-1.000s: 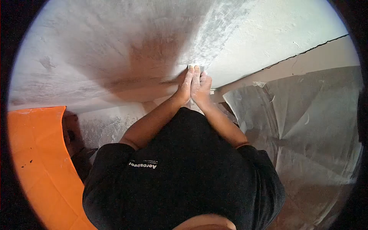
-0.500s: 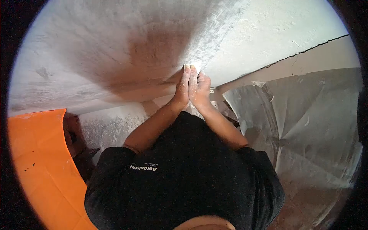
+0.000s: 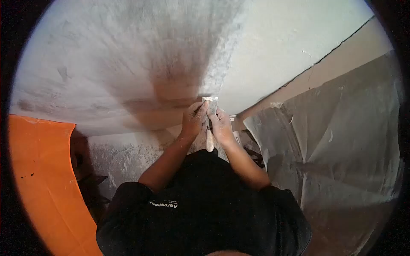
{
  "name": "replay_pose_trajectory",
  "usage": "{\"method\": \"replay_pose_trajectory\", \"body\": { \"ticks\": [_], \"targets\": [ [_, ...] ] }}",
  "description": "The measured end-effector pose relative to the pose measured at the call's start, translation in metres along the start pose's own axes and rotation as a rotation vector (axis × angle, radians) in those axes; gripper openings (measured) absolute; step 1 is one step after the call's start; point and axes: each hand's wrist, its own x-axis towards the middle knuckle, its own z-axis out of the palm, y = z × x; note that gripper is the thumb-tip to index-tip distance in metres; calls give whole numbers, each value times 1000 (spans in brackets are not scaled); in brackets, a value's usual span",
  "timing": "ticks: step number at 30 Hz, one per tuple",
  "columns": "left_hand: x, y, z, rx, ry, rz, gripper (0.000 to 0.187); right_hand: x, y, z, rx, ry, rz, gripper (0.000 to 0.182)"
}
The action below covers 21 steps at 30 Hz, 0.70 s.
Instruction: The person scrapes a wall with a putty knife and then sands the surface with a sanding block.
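Both my hands grip a putty knife (image 3: 209, 141) in front of my chest, its pale, worn handle pointing back towards me. White residue lines the front edge of its grey metal blade, which is up against the whitish wall (image 3: 265, 51). My left hand (image 3: 194, 120) closes on the blade's left side, a finger lying along the metal. On the other side my right hand (image 3: 222, 126) is closed round the blade and the neck of the handle. Pale dust coats the fingers of both hands. A lighter streak on the wall runs away from the blade.
An orange sheet (image 3: 40, 170) hangs at the left. Grey sheeting (image 3: 333, 128) covers the right side, below a dark crack (image 3: 316, 64) along the wall's edge. Beneath my arms is a white-spattered floor (image 3: 124, 155), with dark objects beside the orange sheet.
My hands have come down the wall towards my body. Their grip has shifted from fingers stretched flat together to curled on either side of the putty knife, whose handle now shows.
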Motion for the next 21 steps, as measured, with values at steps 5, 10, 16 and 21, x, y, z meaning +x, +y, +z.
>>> {"method": "replay_pose_trajectory", "body": {
  "ticks": [5, 10, 16, 21],
  "targets": [
    [-10, 13, -6, 52, 198, 136, 25, -16, -3, -12, 87, -128, 143, 32],
    [-22, 51, 5, -100, 52, 41, 32, 1, -7, 1, -40, -209, 49, 36],
    [-2, 30, 0, -122, -18, -120, 43, 8, -11, 17, -327, -71, 40, 44],
    [3, 32, 8, -139, 57, 21, 42, 17, -4, 28, -382, 103, -173, 44]
  ]
}}
